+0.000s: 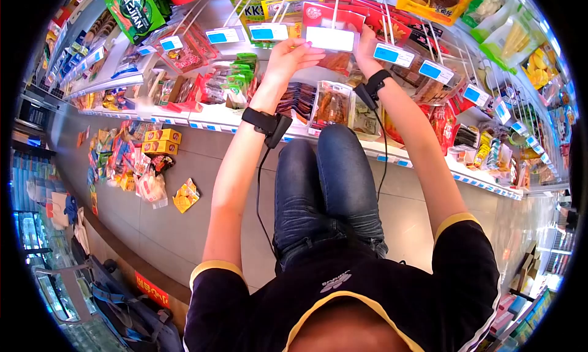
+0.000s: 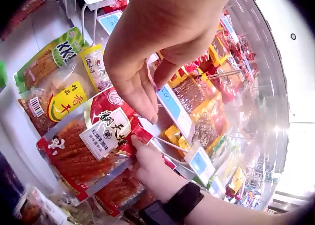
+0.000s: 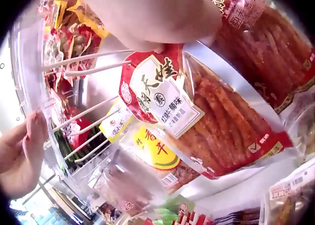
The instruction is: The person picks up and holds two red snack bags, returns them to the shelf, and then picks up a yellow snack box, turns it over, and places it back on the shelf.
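My right hand [image 2: 157,171] grips the top edge of a red-and-clear snack packet [image 2: 91,144] with reddish-brown strips inside. The packet hangs at the metal display hooks [image 3: 101,60]. My left hand [image 1: 290,60] is at the front of the hook row, its thumb and fingers pinching the edge of a white-and-blue price tag [image 2: 175,112]. In the right wrist view the right hand [image 3: 152,13] covers the packet's top corner. Another packet of the same red kind [image 3: 268,43] sits right beside the held one.
Green KK packets [image 2: 54,58] and a yellow-labelled packet [image 2: 64,99] hang alongside. Below, a lit shelf carries boxed and bagged snacks [image 1: 331,104]. A pile of snack packs [image 1: 125,162] and yellow boxes [image 1: 160,142] lies on the floor at left. Cables run from both wrist straps.
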`<state>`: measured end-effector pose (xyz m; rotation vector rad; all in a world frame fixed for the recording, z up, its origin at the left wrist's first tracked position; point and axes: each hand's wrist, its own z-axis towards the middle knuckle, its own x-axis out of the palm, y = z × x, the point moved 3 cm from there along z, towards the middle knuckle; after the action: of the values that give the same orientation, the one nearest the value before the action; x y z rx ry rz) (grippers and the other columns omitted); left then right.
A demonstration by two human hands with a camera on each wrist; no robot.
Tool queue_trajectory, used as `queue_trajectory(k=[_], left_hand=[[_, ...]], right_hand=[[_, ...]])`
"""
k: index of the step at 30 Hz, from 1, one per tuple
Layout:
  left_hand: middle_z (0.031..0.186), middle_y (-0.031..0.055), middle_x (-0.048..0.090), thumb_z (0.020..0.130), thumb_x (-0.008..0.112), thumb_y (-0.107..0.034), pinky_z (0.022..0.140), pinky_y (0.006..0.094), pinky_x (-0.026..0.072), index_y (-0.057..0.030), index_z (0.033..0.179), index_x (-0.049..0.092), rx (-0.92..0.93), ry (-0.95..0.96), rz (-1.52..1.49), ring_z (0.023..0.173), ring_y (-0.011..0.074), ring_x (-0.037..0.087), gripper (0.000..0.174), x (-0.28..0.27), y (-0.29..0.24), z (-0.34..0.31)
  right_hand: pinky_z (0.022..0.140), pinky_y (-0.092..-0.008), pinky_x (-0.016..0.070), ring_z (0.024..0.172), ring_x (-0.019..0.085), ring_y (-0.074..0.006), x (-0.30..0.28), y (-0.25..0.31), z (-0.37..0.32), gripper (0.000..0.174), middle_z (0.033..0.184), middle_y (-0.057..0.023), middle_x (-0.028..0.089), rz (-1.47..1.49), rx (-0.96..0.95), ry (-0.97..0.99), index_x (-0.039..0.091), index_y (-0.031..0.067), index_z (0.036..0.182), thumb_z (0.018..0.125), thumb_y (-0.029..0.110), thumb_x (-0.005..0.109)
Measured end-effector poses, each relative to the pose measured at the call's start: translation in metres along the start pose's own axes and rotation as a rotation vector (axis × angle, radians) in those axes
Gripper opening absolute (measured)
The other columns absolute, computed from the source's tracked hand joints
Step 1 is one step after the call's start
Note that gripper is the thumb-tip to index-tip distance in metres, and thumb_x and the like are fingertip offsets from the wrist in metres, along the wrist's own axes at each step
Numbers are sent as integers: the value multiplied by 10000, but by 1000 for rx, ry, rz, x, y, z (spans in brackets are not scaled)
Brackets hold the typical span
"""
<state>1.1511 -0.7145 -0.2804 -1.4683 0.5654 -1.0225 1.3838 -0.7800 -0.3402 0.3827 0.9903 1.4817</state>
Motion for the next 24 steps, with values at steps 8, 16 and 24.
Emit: queue_trajectory(k=[8, 16, 24], left_hand=[[1029, 208, 620, 927, 467, -131, 826, 311, 499, 30, 1068, 501, -15, -17, 93, 936, 260, 633, 216, -5, -2, -14], [1016, 201, 626, 928, 455, -104, 794, 295, 510, 49, 1100, 516, 55, -72, 165, 914, 244, 640, 238, -41, 2, -56], [1013, 202, 628, 921, 473, -100, 799, 310, 513, 52, 1104, 507, 96, -177, 220, 932, 261, 634, 241, -112, 31, -85]], right_hand=[[731, -491, 464, 836, 585, -430, 0, -5, 19, 370, 869, -241, 620, -231, 53, 20, 599, 40, 952, 847, 392, 555], [664, -364, 468, 717, 604, -268, -11, -2, -32, 379, 812, -138, 602, -215, -110, -175, 505, -5, 972, 799, 296, 659], [785, -392, 400, 853, 511, -277, -19, -12, -63, 427, 846, -131, 519, -229, -103, -119, 473, -18, 923, 684, 200, 752]])
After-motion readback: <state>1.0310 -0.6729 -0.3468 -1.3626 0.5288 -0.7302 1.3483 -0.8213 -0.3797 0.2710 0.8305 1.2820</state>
